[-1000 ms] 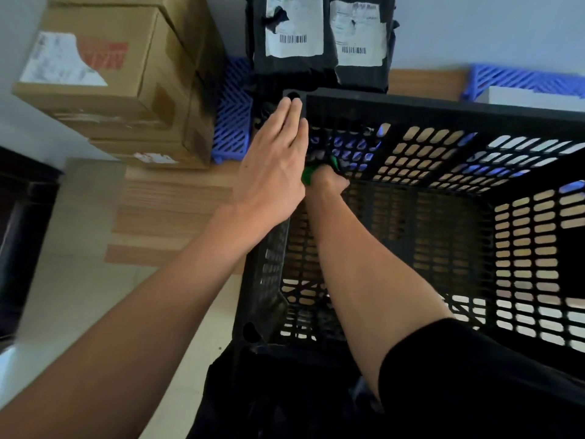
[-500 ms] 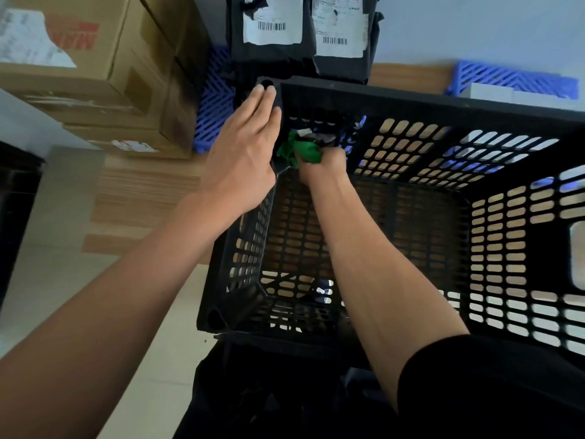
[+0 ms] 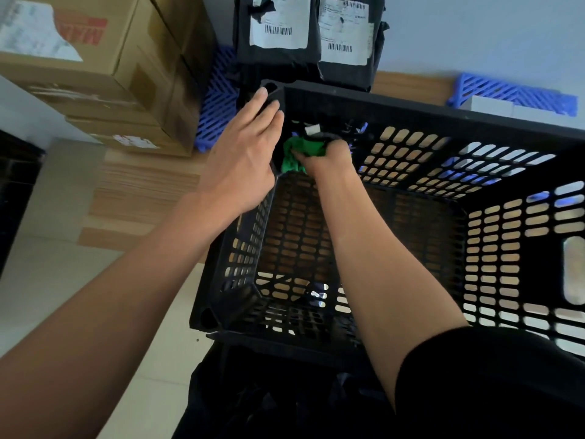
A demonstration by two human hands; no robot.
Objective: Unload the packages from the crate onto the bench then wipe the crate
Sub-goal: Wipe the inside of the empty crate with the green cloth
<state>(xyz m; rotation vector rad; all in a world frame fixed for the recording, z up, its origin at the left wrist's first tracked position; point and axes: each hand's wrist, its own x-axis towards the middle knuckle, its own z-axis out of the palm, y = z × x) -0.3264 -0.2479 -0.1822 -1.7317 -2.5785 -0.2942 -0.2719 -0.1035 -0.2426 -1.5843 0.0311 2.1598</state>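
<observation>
crate: black plastic, slotted walls and floor, fills the middle and right of the head view; nothing lies in it except the right arm and the cloth; wooden surface shows through its floor slots.
bench: light wood surface, seen left of the crate and behind its far rim.
cardboard boxes: brown stack at far left on the bench, white label with red print on the top one.
packages: two black mailer bags with white barcode labels, standing side by side just past the crate's far rim, out of the crate.
blue racks: one slatted blue plastic piece between the boxes and the black bags, another at far right by the wall with something white on it.
left hand: flat, fingers straight, palm against the outside of the crate's far-left corner, fingertips reaching the rim; grip wide, holding nothing.
right hand: inside the crate at the same far-left corner, fingers curled; grip closed round the cloth, pressing it to the inner wall.
cloth: green, bunched, sticking out left of the right hand, touching the crate's inner wall high up near the rim.
sleeve: black, on the right upper arm, bottom right.
</observation>
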